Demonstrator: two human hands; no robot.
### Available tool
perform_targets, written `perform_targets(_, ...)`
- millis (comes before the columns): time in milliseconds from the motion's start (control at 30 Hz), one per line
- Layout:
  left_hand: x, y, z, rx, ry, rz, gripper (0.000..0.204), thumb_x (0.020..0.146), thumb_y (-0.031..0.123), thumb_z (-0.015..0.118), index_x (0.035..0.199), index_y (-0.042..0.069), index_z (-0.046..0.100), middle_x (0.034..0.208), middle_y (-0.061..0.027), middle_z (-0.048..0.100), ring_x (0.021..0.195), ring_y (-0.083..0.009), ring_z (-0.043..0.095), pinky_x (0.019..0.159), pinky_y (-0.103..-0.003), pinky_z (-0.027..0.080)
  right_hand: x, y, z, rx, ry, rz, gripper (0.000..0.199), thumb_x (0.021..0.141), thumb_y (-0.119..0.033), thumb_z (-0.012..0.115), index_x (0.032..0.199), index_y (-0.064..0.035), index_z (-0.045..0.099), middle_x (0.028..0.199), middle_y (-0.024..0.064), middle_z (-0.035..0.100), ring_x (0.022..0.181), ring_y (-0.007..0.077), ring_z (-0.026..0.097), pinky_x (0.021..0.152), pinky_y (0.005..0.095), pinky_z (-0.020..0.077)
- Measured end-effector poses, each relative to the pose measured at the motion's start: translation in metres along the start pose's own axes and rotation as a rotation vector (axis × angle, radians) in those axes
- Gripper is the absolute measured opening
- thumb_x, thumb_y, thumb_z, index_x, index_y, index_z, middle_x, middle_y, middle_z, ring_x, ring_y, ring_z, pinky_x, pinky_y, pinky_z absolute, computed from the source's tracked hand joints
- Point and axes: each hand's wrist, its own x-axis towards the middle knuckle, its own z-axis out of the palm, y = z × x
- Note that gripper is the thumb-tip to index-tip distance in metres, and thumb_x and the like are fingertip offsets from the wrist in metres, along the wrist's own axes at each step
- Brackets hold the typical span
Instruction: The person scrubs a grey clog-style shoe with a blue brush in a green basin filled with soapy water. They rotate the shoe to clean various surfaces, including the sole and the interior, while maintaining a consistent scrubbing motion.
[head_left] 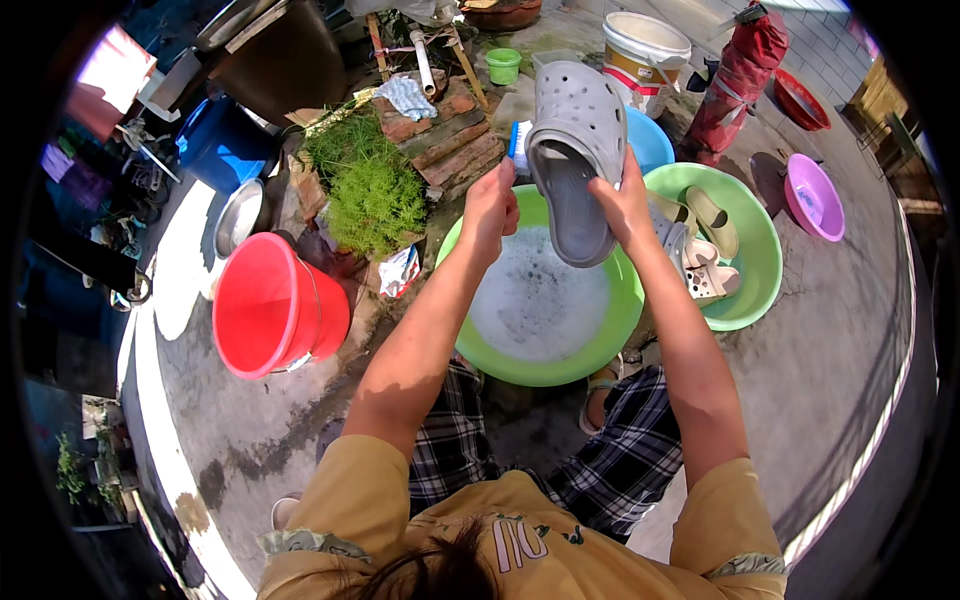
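Note:
A grey clog (577, 190) with round vent holes is gripped at its right side by my right hand (624, 203), toe pointing away from me. My left hand (492, 208) is closed around a brush (518, 145) with a blue back and white bristles, just left of the clog; its handle is hidden in the fist. Beneath both hands stands a green basin (540, 371) of foamy, greyish water (540, 295). Another green basin (768, 250) to the right contains olive clogs (712, 220), pale decorated clogs (712, 280) and a partly hidden grey one.
A red bucket (265, 310) stands at the left, near a metal bowl (238, 222) and a blue tub (225, 145). Bricks (455, 140) and green plants (375, 200) lie beyond. White bucket (645, 50), light-blue basin (650, 140) and purple basin (814, 198) are at the right.

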Motion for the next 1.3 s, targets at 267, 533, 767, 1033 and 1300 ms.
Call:
perform_targets(267,-0.009,0.001,0.019,0.309,-0.011,0.214,0.025,0.095,0.028,0.046,0.113,0.011,0.051,0.062,0.0053,0.034,0.049,-0.0059,0.032,0.042,-0.023,0.026,0.004,0.017,0.003,0.057,0.102,0.048,0.071,0.087,-0.029,0.054,0.141,0.002,0.019,0.135,0.0218,0.04,0.123,0.0268,0.041,0.1,0.0309,0.0319)
perform_targets(533,-0.014,-0.011,0.019,0.791,-0.012,0.672,0.044,0.089,0.015,0.053,0.133,0.018,0.045,0.063,-0.0108,0.046,0.057,-0.0155,0.045,0.057,-0.028,0.04,-0.001,0.01,-0.005,-0.155,0.098,0.095,0.051,0.091,-0.013,0.051,0.139,-0.0159,0.033,0.12,0.0183,0.056,0.112,0.0324,0.053,0.094,0.0331,0.0391)
perform_targets(767,0.014,-0.007,0.009,0.77,0.158,0.627,0.043,0.089,0.018,0.052,0.132,0.012,0.046,0.085,-0.013,0.062,0.078,-0.019,0.06,0.071,-0.031,0.045,-0.017,0.035,0.006,-0.504,-0.183,0.003,0.04,0.091,-0.011,0.049,0.129,-0.0217,0.046,0.12,0.0186,0.055,0.103,0.0328,0.057,0.088,0.0347,0.0431)
perform_targets(1033,0.024,0.007,-0.037,0.456,0.339,0.122,0.057,0.071,0.037,0.076,0.102,-0.005,0.053,0.077,-0.0044,0.057,0.064,-0.0145,0.052,0.059,-0.028,0.043,-0.019,0.016,-0.011,-0.246,-0.412,0.018,0.041,0.09,-0.014,0.051,0.13,-0.0185,0.046,0.127,0.0091,0.052,0.111,0.024,0.052,0.095,0.0312,0.0381)
perform_targets(1300,0.023,0.009,-0.04,0.299,0.281,0.0,0.033,0.069,0.024,0.079,0.077,0.009,0.051,0.054,0.0062,0.04,0.038,-0.0057,0.03,0.036,-0.024,0.021,-0.019,0.024,-0.016,-0.152,-0.482,-0.011,0.042,0.09,-0.016,0.052,0.131,-0.0132,0.044,0.124,0.008,0.053,0.116,0.0205,0.049,0.098,0.0313,0.0352)
